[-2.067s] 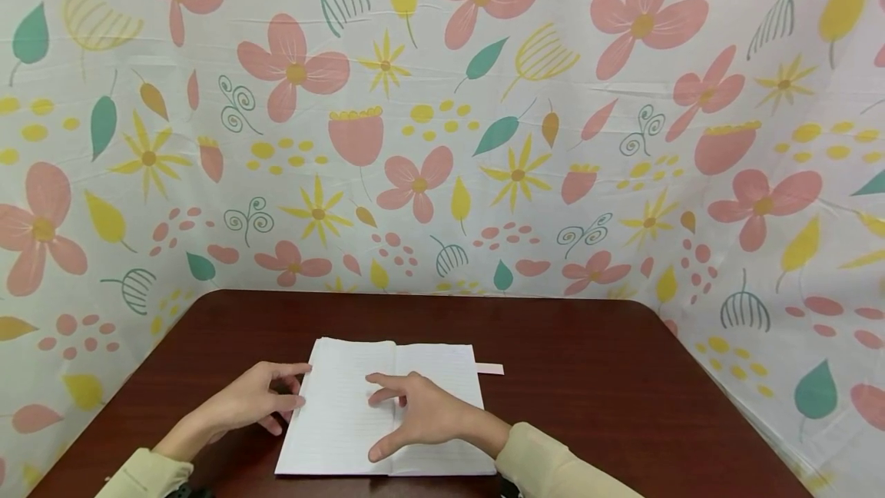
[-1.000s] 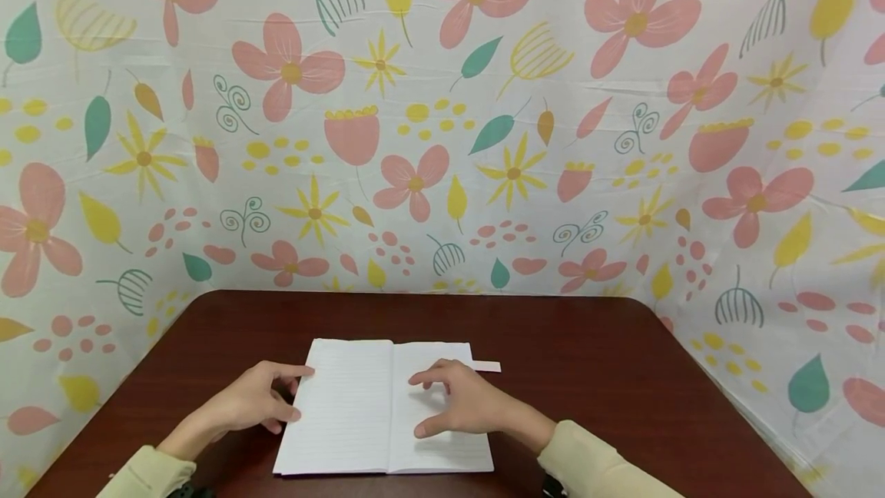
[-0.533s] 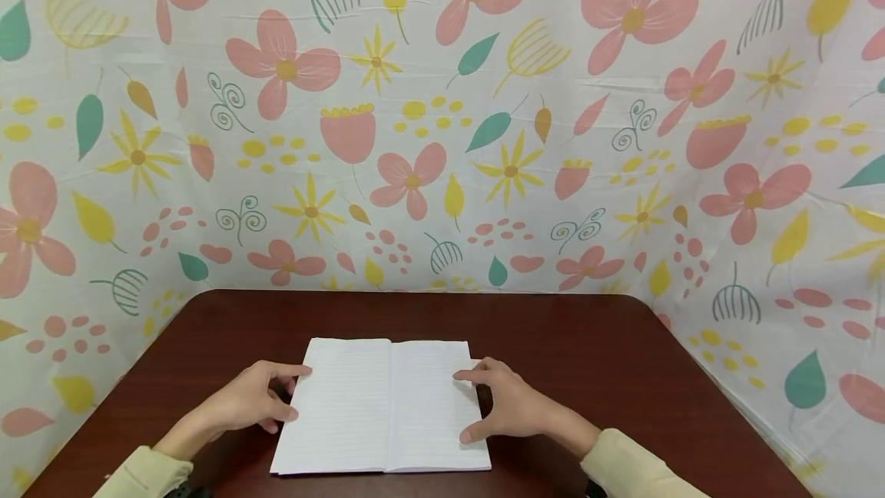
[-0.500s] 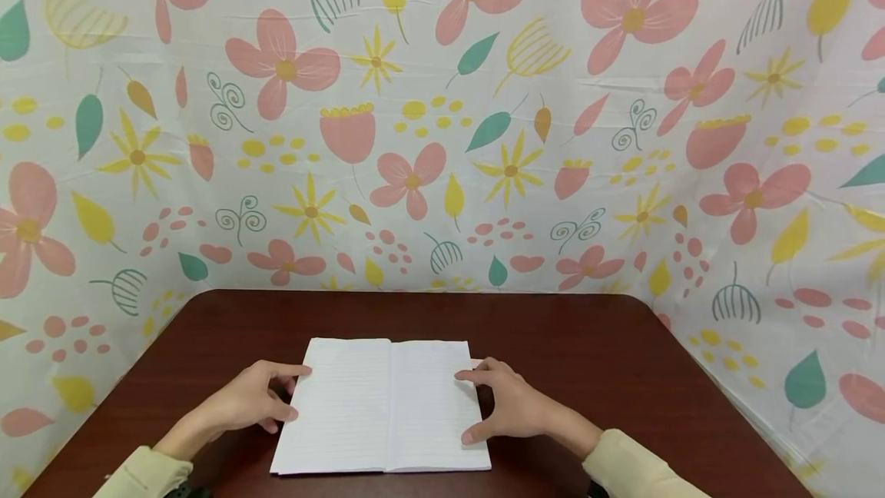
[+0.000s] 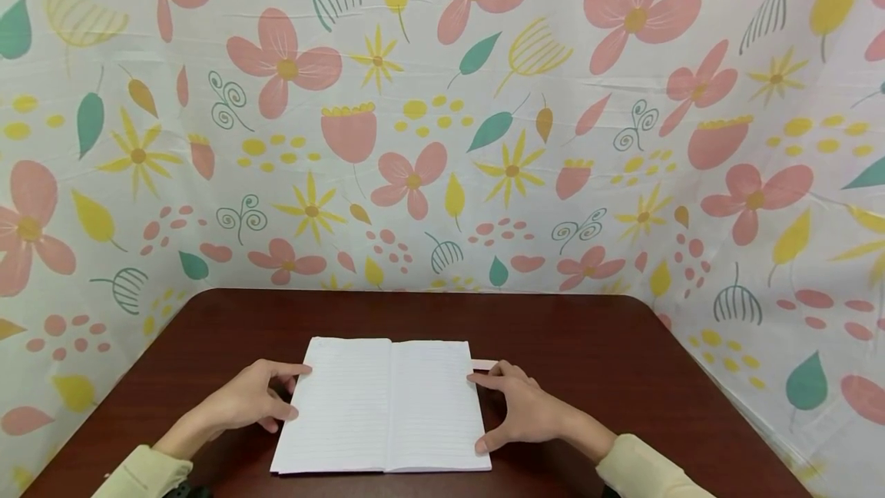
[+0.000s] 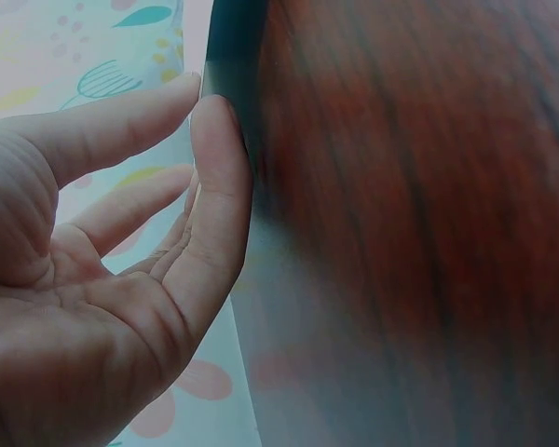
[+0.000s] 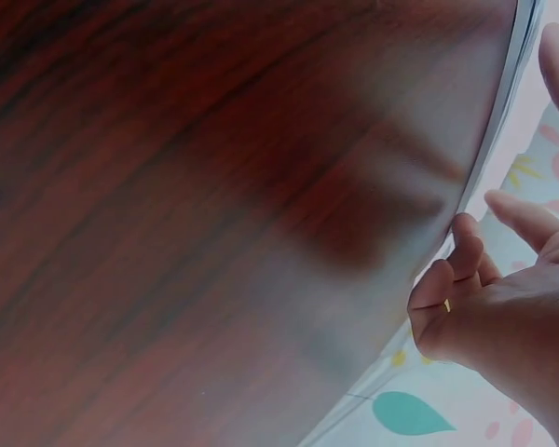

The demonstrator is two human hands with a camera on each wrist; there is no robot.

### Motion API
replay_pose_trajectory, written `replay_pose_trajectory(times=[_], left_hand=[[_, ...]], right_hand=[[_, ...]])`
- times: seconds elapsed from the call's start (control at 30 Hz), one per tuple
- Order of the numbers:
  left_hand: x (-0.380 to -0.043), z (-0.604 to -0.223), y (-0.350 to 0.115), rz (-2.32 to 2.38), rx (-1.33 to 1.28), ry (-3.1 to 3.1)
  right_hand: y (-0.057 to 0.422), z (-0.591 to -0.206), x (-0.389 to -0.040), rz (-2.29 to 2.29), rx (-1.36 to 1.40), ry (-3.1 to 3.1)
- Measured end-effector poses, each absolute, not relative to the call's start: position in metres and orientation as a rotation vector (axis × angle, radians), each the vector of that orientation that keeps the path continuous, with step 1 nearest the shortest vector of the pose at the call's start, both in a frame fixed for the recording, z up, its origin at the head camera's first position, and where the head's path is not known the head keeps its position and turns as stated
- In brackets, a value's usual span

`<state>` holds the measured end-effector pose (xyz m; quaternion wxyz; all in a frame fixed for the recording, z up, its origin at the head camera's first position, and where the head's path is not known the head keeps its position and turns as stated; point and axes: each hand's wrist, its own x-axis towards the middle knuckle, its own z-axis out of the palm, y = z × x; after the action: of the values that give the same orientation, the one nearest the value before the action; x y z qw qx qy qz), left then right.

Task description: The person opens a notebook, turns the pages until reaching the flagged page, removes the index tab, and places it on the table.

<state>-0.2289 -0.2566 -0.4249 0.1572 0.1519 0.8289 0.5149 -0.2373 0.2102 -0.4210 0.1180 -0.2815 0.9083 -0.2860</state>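
A notebook [image 5: 346,413] with lined white pages lies spread flat on the table. At its left edge is my left hand [image 5: 252,398], index fingertip and thumb on the page margin, the other fingers bent below beside the edge. My right hand [image 5: 528,406] is at the opposite edge, index fingertip and thumb spread apart along the right page's border. In the left wrist view, the left hand's fingertips [image 6: 214,121] meet the notebook's thin edge. The right wrist view shows loosely bent fingers [image 7: 433,284] of the right hand by the edge. A white strip [image 5: 484,364] sticks out on the right, partly behind that hand.
The dark reddish-brown table [image 5: 588,344] has rounded far corners and a glossy surface. A floral-print cloth [image 5: 442,237] hangs behind it and along both sides.
My right hand has travelled rightward from over the notebook's middle, across the right page, to its right edge. My left hand stays at the left edge.
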Motion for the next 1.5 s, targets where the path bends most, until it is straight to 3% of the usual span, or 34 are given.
replay_pose_trajectory(times=[1.5], left_hand=[[-0.231, -0.428, -0.258, 1.477, 0.471, 2.374]], right_hand=[[0.179, -0.424, -0.24, -0.743, -0.906, 2.741]])
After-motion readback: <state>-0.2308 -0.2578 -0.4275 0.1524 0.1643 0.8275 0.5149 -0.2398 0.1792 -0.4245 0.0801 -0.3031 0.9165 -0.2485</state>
